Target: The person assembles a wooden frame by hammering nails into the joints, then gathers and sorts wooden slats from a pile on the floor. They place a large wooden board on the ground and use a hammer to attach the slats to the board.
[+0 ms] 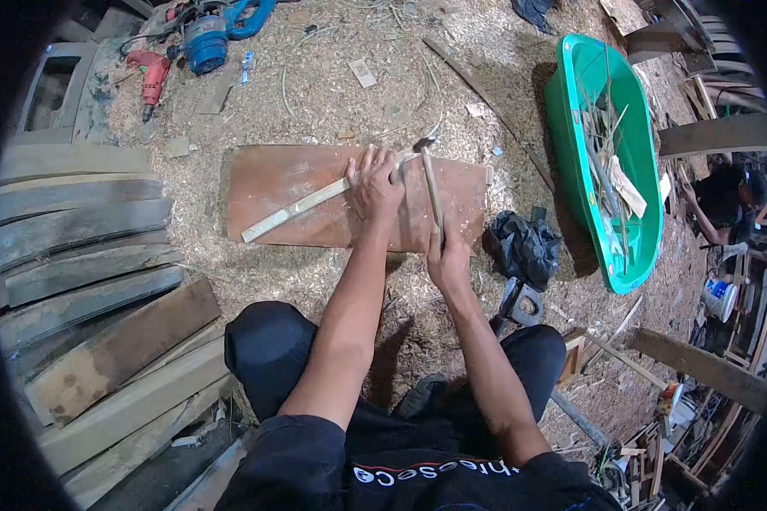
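Observation:
A reddish-brown wooden board (290,175) lies flat on the shaving-covered floor in front of me. Across it runs a pale wooden strip (296,210), slanting up to the right. My left hand (375,187) grips this strip near its upper end and presses it over the board. In my right hand (449,262) is the lower end of a hammer (432,187), its handle pointing away from me. The hammer's dark head is right by the strip's upper end, near the board's far edge.
At the far left lie a red drill (151,81) and a blue power tool (206,43). Curved planks (85,221) are stacked on the left. A green tub (571,136) with wood scraps and a black plastic bag (524,247) stand right. Another person (723,200) is at far right.

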Demonstrator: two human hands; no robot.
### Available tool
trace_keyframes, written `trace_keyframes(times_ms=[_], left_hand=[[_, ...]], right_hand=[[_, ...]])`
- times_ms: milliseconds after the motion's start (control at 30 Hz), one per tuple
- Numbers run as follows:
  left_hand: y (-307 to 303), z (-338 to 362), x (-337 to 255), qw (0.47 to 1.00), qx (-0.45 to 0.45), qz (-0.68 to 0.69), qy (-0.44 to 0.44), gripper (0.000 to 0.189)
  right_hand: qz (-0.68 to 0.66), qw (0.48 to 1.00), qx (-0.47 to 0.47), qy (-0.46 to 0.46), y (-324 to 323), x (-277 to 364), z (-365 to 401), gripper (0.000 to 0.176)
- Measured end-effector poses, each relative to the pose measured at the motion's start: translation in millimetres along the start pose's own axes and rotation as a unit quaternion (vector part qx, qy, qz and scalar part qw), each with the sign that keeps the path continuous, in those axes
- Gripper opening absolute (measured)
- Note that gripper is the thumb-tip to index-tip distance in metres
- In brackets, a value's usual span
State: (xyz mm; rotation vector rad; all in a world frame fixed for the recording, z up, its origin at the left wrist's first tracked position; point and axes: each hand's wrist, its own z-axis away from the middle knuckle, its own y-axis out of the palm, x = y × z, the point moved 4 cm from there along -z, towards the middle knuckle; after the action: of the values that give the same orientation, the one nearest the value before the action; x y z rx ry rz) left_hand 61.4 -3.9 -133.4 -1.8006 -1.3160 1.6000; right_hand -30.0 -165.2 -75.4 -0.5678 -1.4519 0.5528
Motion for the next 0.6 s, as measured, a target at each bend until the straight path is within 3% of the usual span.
trace_keyframes(times_ms=[33, 133, 233, 333, 433, 533, 600], left_hand=[[1, 1, -1, 1.000, -0.002, -0.001, -0.002, 0.034], [-6, 3, -2, 1.000, 0.018, -0.013, 0.017, 0.034], [3, 2, 1, 1.000, 0.000, -0.011, 0.009, 0.035], [7, 2, 3, 1.000, -0.004, -0.006, 0.003, 0.036], [7, 4, 5, 1.000, -0.001, 0.001, 0.008, 0.034], [11, -3, 3, 0.999, -0.022, 0.009, -0.021, 0.033], [14, -7, 4, 0.999, -0.037, 0.006, -0.020, 0.033]], right_hand=[[0.016, 1.000, 0.017, 0.015, -2, 1, 1, 0.034], [-0.026, 0.999, -0.045, -0.016, -11, 15, 3, 0.034], [0.042, 0.998, 0.004, -0.041, -7, 9, -2, 0.034], [0.011, 1.000, 0.012, -0.010, -10, 13, -1, 0.035], [-0.009, 0.997, -0.042, -0.072, -12, 19, 1, 0.037], [0.037, 0.998, 0.046, 0.036, -8, 10, -6, 0.039], [0.010, 1.000, 0.000, -0.011, -13, 16, -12, 0.039]])
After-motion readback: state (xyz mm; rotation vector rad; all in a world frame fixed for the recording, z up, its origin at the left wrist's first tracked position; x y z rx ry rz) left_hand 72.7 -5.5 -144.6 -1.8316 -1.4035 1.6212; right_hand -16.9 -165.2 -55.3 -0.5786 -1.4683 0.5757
